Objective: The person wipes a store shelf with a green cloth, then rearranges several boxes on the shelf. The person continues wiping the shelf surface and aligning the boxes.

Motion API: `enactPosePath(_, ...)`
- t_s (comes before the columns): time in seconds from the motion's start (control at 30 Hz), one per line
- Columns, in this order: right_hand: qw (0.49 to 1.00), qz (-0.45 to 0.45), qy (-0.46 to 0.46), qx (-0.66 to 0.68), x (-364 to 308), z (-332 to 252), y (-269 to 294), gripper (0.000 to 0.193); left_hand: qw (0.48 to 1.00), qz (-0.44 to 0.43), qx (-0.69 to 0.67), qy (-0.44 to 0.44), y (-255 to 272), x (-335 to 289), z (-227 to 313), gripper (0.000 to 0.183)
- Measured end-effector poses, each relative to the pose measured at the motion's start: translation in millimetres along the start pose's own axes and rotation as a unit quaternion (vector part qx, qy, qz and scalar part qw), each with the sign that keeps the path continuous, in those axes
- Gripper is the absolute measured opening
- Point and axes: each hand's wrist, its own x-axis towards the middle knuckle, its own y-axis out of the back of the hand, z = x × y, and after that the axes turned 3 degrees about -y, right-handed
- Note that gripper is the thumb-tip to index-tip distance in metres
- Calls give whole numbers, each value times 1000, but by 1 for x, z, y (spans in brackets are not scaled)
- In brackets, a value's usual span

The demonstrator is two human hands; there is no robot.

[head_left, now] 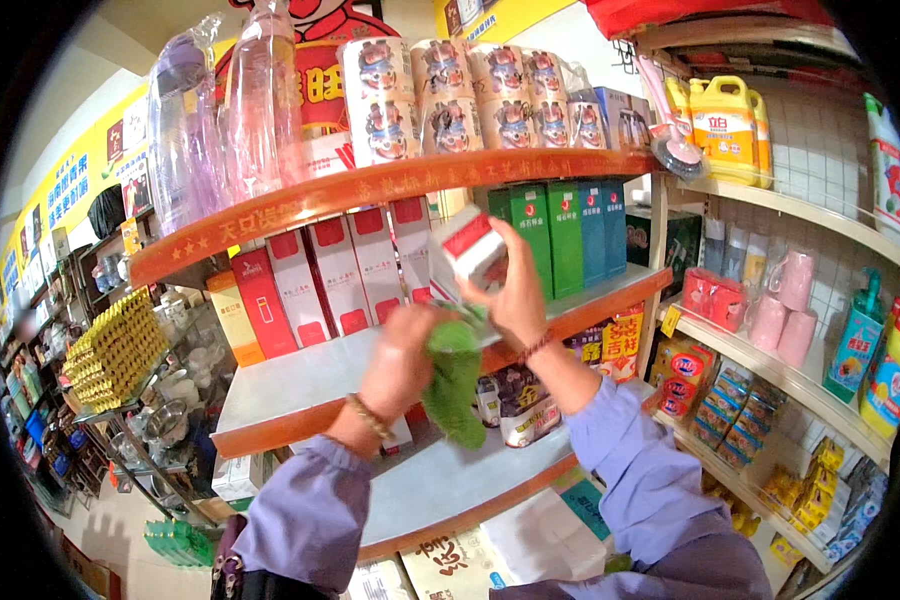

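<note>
In front of the middle shelf, my right hand grips a red and white box, tilted, its fingers wrapped round the box's side and lower edge. My left hand, smeared a little by motion, is closed on a green cloth that hangs down below it. The top of the cloth is close under the box; whether they touch I cannot tell. Behind the hands, a row of white and red boxes stands upright on the shelf, with green boxes and blue boxes to the right.
Overhead, the red-edged top shelf carries plastic-wrapped rolls and tall bottles. A side rack at right holds pink cups and detergent jugs. Stacked yellow packs and metal pots stand at left.
</note>
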Motion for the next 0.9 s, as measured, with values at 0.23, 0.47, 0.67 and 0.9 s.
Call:
enactPosePath(0.23,984,-37,-30,-169,69,17,-14,53,935,72,-150,314,83,-53,-57,16)
enactPosePath(0.47,957,-118,-93,-247,105,56,-17,59,914,68,-171,361,88,-98,-85,24)
enactPosePath(0.67,942,-142,-69,-296,106,57,-21,61,916,55,-173,358,91,-96,-72,23)
enactPosePath(0.9,950,-67,-5,-306,82,66,-11,60,937,52,-117,325,87,-89,-64,24)
